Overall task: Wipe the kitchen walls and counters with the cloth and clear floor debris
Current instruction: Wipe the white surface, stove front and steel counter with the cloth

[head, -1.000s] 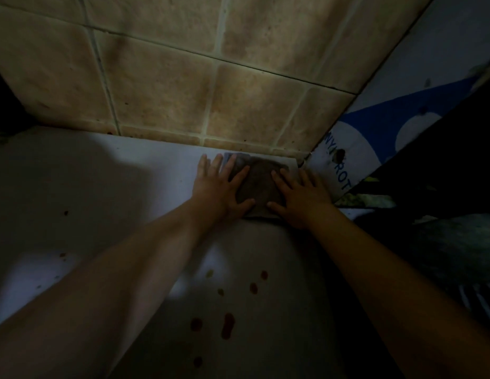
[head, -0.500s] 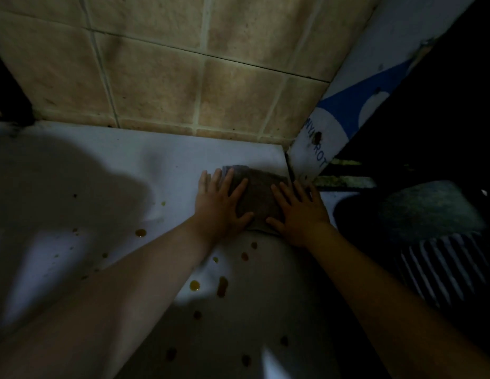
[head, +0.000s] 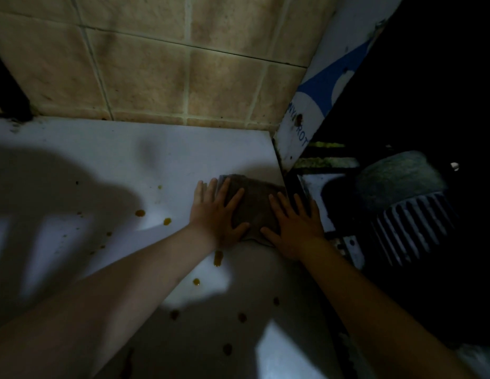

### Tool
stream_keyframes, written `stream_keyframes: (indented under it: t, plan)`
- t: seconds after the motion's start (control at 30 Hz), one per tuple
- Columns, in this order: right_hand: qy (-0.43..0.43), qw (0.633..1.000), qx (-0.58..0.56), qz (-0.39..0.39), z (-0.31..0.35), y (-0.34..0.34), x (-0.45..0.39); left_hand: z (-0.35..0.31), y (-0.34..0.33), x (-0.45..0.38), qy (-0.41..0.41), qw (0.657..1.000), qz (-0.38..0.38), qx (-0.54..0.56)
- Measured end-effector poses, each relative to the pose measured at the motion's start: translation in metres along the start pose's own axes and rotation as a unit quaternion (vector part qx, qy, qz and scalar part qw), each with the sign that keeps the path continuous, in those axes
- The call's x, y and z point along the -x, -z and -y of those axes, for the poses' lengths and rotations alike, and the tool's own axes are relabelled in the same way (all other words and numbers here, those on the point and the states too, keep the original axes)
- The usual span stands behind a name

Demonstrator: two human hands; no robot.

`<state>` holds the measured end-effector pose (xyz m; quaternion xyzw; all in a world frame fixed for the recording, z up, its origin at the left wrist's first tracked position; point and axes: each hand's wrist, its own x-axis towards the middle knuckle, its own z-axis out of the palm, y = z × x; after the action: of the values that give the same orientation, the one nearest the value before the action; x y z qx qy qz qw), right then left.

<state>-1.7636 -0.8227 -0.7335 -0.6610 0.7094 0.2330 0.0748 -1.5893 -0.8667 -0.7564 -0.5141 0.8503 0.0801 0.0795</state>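
Both hands, left (head: 217, 214) and right (head: 294, 225), press flat-fingered on the cloth (head: 252, 206) between them near the counter (head: 101, 160) edge (amber spots (head: 218, 257) just behind await firm strokes).

To my right I see a white and blue printed board (head: 317, 105) leaning in the corner, and below it a dark bundle with white stripes (head: 408, 212) in shadow.
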Motion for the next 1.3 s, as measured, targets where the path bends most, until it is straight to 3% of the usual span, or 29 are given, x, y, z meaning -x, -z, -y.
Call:
stream_keyframes:
  t: [0.3,0.57,0.83,1.3]
  plan:
    - [-0.004,0.998,-0.061,-0.001,0.009,-0.021,0.039,-0.007,-0.001,0.036,-0.007,0.999,0.026,-0.031]
    - [0.016,0.998,-0.049,-0.019,0.019,-0.027,0.051,0.001,-0.001,0.062,-0.003,0.998,0.041,-0.049]
    - [0.045,0.998,-0.017,-0.033,0.019,-0.024,0.039,0.014,-0.002,0.063,-0.006,0.998,0.039,-0.045]
    - [0.094,0.993,-0.061,-0.033,0.062,0.013,-0.005,0.081,0.004,0.037,0.020,0.997,-0.003,-0.075]
